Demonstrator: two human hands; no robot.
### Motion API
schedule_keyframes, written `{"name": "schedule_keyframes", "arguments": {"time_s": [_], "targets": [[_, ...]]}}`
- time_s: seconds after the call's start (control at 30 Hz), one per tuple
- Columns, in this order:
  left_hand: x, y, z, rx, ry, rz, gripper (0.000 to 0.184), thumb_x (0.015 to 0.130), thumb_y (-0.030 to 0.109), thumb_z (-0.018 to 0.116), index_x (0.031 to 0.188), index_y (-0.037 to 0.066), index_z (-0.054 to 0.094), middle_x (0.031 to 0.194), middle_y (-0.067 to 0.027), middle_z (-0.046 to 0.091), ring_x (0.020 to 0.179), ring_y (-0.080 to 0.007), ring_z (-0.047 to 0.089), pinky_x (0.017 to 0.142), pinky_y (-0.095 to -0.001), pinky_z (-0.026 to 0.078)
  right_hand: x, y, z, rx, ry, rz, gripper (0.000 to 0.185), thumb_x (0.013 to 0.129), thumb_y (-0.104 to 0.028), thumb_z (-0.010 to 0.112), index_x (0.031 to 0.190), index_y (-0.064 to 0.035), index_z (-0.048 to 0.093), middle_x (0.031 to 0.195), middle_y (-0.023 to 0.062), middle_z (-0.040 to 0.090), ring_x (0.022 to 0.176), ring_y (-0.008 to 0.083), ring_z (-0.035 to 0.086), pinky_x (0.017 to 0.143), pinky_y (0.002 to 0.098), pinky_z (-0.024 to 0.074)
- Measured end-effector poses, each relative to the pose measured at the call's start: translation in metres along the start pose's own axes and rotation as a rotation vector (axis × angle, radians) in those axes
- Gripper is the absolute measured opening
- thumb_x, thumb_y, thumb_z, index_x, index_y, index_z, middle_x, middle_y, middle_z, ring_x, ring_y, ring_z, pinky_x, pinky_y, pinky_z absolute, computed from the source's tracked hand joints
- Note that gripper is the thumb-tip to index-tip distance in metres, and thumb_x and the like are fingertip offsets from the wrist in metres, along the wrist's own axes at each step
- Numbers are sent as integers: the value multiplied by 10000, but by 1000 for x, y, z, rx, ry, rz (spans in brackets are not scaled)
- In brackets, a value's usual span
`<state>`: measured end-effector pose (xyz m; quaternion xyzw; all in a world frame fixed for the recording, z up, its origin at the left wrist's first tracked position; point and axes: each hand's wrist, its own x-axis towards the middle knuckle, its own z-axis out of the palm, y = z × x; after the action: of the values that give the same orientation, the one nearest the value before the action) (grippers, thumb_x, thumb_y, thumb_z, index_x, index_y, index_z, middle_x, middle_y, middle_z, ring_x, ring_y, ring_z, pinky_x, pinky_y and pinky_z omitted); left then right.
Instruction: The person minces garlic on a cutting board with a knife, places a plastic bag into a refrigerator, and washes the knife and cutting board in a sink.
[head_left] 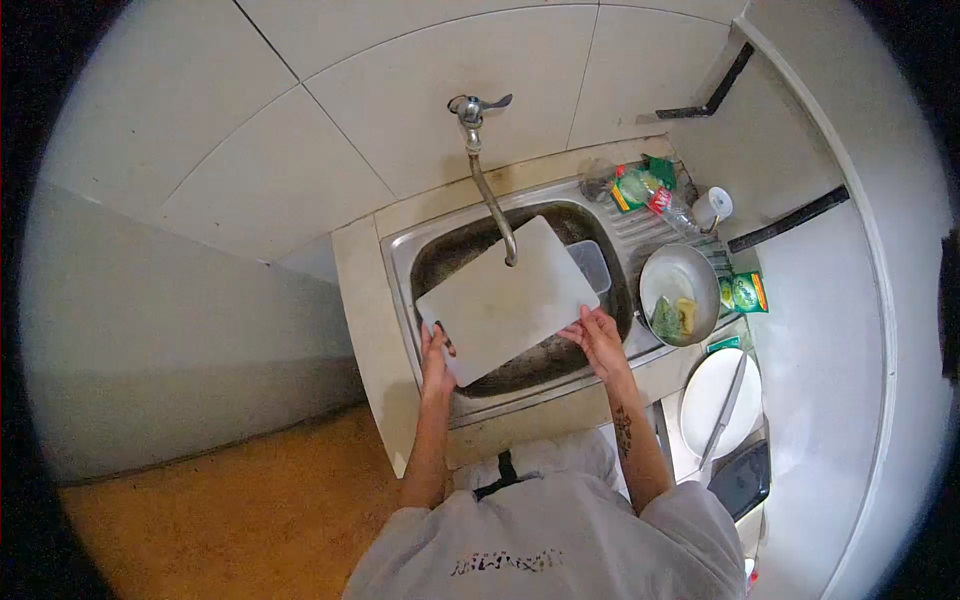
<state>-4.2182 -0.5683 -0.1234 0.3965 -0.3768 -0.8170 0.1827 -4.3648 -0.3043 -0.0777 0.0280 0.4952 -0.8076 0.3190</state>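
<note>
A white cutting board [510, 300] is held tilted over the metal sink [400, 290], beneath the faucet [488, 190]. My left hand [436, 358] grips its left end, with fingers through the handle slot. At the board's lower right corner, my right hand [598, 340] holds the edge between thumb and fingers. Behind the board, a clear plastic container [590, 265] lies partly hidden in the sink. I cannot make out whether water is flowing from the spout.
Right of the sink, a pan [660, 270] holds a green scouring pad [665, 318] and a yellowish sponge [686, 315]. A plastic bottle [672, 208] and green packets [748, 292] lie nearby. Lower right, a knife [728, 405] rests across a white plate [700, 400], beside a black tray [742, 482].
</note>
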Motion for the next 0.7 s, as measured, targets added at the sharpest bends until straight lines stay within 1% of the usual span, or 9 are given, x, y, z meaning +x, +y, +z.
{"name": "schedule_keyframes", "arguments": {"time_s": [0.1, 0.17, 0.3, 0.4, 0.47, 0.53, 0.57, 0.63, 0.7], "targets": [[17, -15, 4, -44, -147, -53, 328, 970, 284, 546, 1266, 156, 480, 837, 54, 487, 713, -43, 438, 558, -221, 354, -7, -15, 2, 48, 62, -12, 308, 967, -244, 553, 1148, 5, 538, 965, 81, 658, 832, 161, 655, 740, 309, 569], [25, -20, 19, -36, -53, -63, 345, 973, 311, 538, 1254, 117, 490, 825, 37, 495, 680, -77, 449, 561, -252, 362, -11, -22, -2, -153, 172, -51, 250, 954, -187, 574, 1144, -26, 553, 976, 57, 654, 818, 139, 650, 721, 308, 580], [37, -25, 54, 57, -23, -12, 382, 974, 360, 526, 1224, 72, 513, 877, -8, 565, 746, -135, 516, 675, -303, 419, -21, -28, -10, -143, 240, -65, 276, 937, -139, 595, 1193, -48, 545, 1028, 48, 650, 822, 131, 643, 719, 317, 580], [55, -29, 71, 203, -39, -4, 373, 987, 347, 495, 1204, 46, 532, 967, -55, 597, 856, -163, 549, 778, -328, 436, -28, -26, -20, -115, 312, -129, 329, 931, -123, 600, 1243, -48, 525, 1093, 63, 637, 874, 155, 646, 743, 340, 577], [78, -41, 75, 347, -78, -26, 371, 994, 329, 479, 1201, 28, 537, 1019, -79, 605, 924, -172, 558, 830, -337, 438, -39, -39, -12, -87, 248, -185, 450, 910, -185, 642, 1284, -4, 471, 1170, 123, 596, 1000, 232, 619, 799, 374, 557], [95, -50, 87, 725, -107, 148, 369, 1001, 296, 433, 1189, 1, 548, 1039, -136, 609, 953, -241, 591, 854, -373, 440, -47, -39, -15, -92, 259, -202, 407, 921, -150, 618, 1285, -23, 487, 1168, 106, 604, 1004, 214, 620, 806, 371, 559], [98, -53, 95, 723, -108, 146, 369, 1001, 296, 433, 1189, 1, 548, 1039, -136, 609, 953, -241, 591, 854, -373, 440, -51, -39, -18, -94, 269, -217, 373, 932, -115, 595, 1286, -43, 502, 1166, 88, 613, 1009, 195, 620, 814, 369, 560], [93, -54, 118, 979, -92, 528, 446, 991, 313, 431, 1313, 7, 468, 1199, -209, 560, 1150, -355, 521, 936, -431, 418, -58, -39, -17, -117, 293, -237, 371, 931, -118, 598, 1282, -44, 505, 1160, 85, 615, 1011, 192, 618, 808, 365, 560], [92, -55, 136, 1147, -69, 569, 491, 986, 327, 427, 1373, 27, 400, 1296, -231, 481, 1238, -400, 418, 992, -475, 369, -63, -40, -14, -138, 323, -261, 369, 930, -121, 600, 1279, -45, 509, 1154, 82, 617, 1013, 188, 616, 803, 361, 560]]}}
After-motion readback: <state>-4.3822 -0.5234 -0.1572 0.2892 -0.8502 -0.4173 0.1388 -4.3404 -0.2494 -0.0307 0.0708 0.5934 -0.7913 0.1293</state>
